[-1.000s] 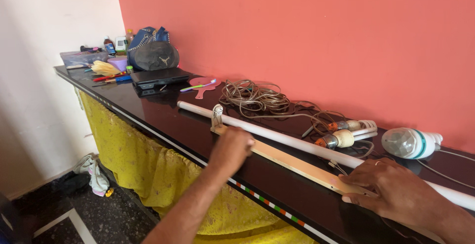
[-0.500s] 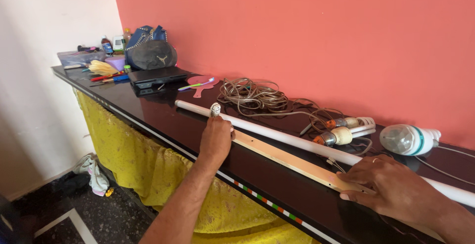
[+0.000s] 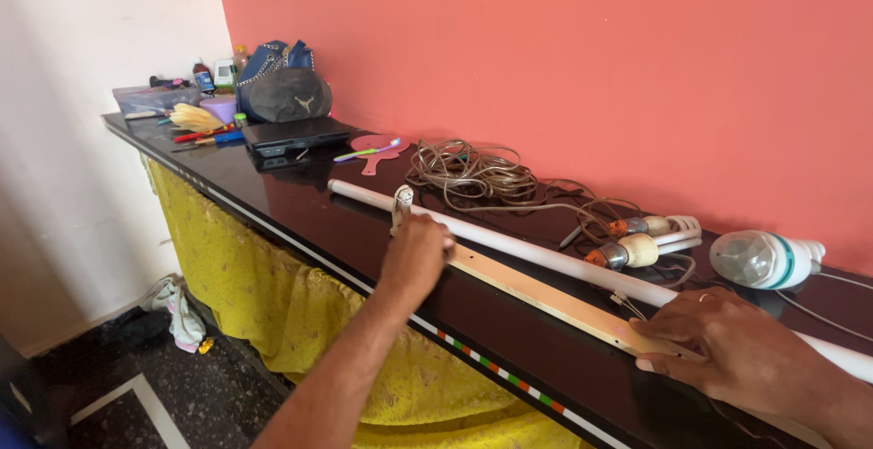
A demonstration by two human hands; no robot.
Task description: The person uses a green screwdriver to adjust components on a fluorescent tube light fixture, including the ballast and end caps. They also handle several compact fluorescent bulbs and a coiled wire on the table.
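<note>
A long dark surface (image 3: 300,203) carries a white tube light (image 3: 536,253) beside its pale fitting strip (image 3: 555,299). The right hand (image 3: 727,344) presses flat, fingers spread, on the strip; the left hand (image 3: 414,253) closes fingers around the fitting's end holder (image 3: 401,203).

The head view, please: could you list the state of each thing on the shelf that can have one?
Left hand: closed around the holder end of the fitting.
Right hand: flat, pressing the fitting down.
Tube light: unlit, lying loose beside the fitting.
Fitting: lying flat, no tube in it.
Wire: coiled, tangled.
Bulb: unlit, on its side.
Black bag: closed, upright against the wall.
</note>
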